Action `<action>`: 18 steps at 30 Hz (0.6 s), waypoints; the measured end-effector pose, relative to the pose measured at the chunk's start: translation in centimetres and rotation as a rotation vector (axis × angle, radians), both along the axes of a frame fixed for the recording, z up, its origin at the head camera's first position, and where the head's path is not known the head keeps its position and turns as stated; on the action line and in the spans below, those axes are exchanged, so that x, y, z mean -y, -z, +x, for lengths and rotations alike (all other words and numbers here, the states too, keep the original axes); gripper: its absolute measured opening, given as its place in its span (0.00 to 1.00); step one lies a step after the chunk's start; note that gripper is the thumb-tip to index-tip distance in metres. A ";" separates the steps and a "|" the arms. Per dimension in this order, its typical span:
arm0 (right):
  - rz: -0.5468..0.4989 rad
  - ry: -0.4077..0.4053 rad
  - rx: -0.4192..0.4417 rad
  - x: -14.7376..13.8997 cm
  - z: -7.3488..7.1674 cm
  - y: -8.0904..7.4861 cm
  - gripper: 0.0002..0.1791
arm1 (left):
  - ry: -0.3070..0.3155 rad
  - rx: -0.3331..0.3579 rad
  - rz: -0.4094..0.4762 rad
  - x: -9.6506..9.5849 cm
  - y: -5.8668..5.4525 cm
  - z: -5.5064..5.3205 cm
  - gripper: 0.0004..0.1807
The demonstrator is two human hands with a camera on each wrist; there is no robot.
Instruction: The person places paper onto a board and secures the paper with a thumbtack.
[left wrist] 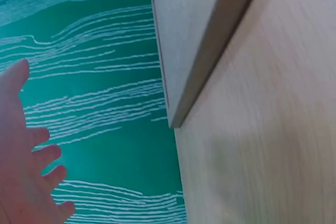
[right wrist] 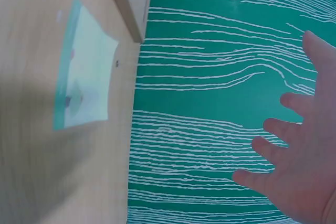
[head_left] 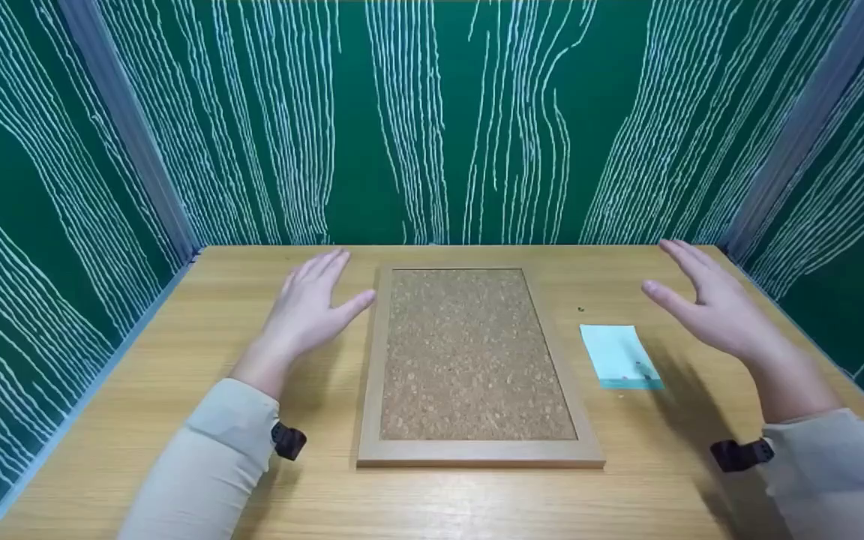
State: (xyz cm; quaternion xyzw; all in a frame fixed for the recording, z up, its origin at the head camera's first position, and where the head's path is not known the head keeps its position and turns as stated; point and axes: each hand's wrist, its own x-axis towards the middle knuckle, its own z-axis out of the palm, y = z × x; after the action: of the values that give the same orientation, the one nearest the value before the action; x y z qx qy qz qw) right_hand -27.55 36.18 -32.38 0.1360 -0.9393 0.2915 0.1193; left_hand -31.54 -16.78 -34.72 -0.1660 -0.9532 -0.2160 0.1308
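A cork board (head_left: pixel 473 356) in a pale wooden frame lies flat in the middle of the table. My left hand (head_left: pixel 308 307) hovers just left of the frame, fingers extended and thumb toward it, holding nothing. On the other side, my right hand (head_left: pixel 717 307) is held above the table with its fingers spread, nothing in it. Nearest to it is a light blue paper sheet (head_left: pixel 616 349) with a darker strip along its near edge. A few small dark bits (head_left: pixel 643 369) are on the sheet; they are too small to identify.
The wooden table (head_left: pixel 469 499) is enclosed by green walls (head_left: pixel 357 135) with white wavy lines. A tiny dark speck (head_left: pixel 581 309) lies beyond the paper. Small black devices, one at the left cuff (head_left: pixel 288 441) and one at the right cuff (head_left: pixel 741 454), stick out from the sleeves.
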 end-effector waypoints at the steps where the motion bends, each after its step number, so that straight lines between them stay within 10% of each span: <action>1: -0.023 0.001 0.003 0.1 0.0 -0.2 0.42 | -0.002 0.002 0.017 -0.2 -0.1 0.0 0.48; 18: -0.252 0.060 0.240 -0.2 -2.1 -0.8 0.50 | -0.028 0.240 0.297 -3.2 0.0 -0.1 0.38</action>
State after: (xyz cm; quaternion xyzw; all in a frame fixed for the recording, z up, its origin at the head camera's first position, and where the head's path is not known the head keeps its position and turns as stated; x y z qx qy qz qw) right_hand -29.60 36.39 -31.60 0.0559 -0.9064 0.4175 0.0313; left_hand -31.62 -13.57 -34.71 -0.1045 -0.9219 -0.3706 0.0421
